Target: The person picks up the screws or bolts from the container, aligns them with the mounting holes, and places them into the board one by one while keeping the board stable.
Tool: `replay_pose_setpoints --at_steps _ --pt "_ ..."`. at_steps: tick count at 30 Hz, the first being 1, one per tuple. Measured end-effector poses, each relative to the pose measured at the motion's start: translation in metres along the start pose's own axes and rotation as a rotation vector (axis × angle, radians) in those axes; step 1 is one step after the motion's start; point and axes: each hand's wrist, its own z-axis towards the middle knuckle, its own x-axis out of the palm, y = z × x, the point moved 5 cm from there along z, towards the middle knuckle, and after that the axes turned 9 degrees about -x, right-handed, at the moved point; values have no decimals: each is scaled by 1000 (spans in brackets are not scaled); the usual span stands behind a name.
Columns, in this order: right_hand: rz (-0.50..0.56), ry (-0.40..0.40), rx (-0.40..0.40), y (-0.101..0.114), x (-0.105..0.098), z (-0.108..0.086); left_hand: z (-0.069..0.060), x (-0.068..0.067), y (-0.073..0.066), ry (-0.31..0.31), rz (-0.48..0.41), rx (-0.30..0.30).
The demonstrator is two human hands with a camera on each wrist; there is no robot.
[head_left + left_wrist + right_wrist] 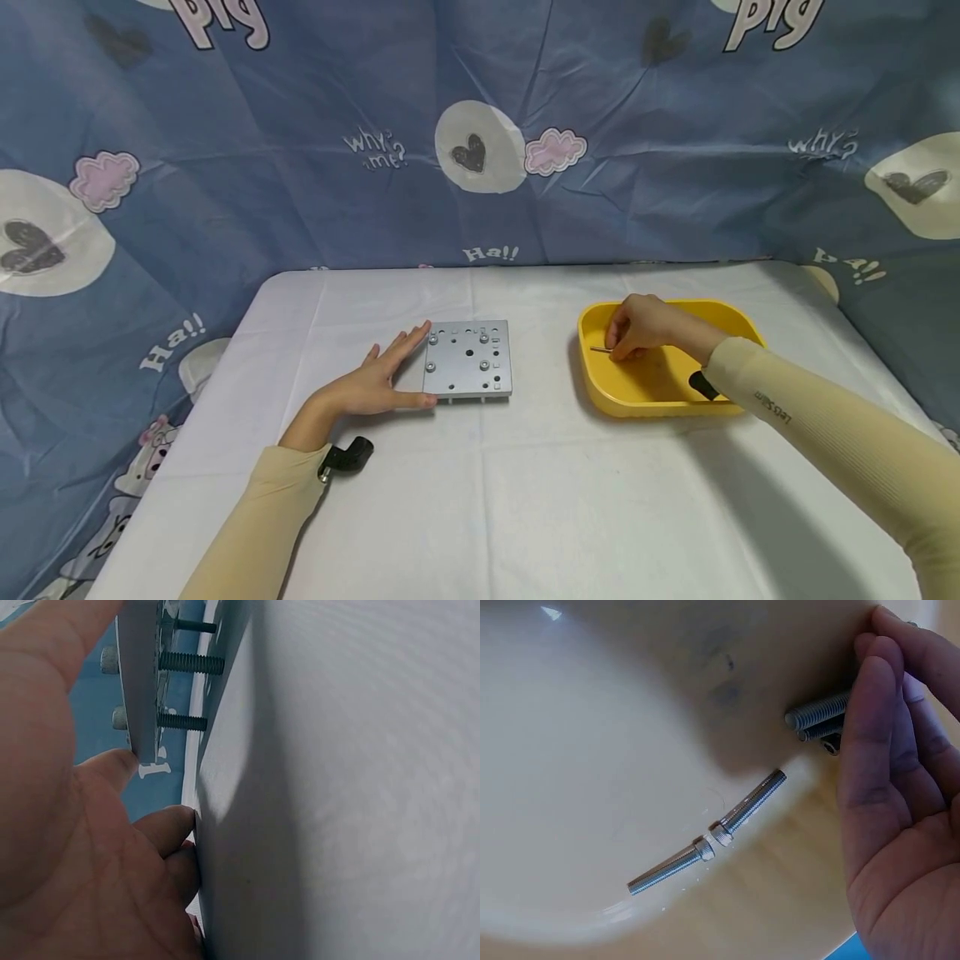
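Note:
My left hand (375, 387) lies with straight, spread fingers along the left edge of a silver metal plate (468, 360), thumb at the front corner. Several socket head bolts pass through the plate, and their threaded ends (193, 663) show below it in the left wrist view. My right hand (637, 327) is inside a yellow bin (652, 410), fingers curled and tips pinched together. A threaded bolt (821, 711) sticks out beside these fingers, with other bolts (830, 744) close by; how many are held is hidden.
Two loose socket head bolts (754, 802) lie end to end on the bin floor in the right wrist view. A white cloth (555, 500) covers the table. Behind it hangs a blue printed curtain (337, 208).

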Motion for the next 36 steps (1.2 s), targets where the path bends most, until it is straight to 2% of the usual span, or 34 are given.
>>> replay_pose_setpoints --at_steps 9,18,25,36 --pt "-68 29 -58 6 3 0 1 1 0 -12 11 5" --pt "-104 80 -61 9 7 0 1 1 1 -7 5 2" --pt "-37 80 -35 5 3 -4 2 0 0 -3 8 -2" --pt "43 22 -35 -3 -10 -15 0 -3 2 6 11 4"
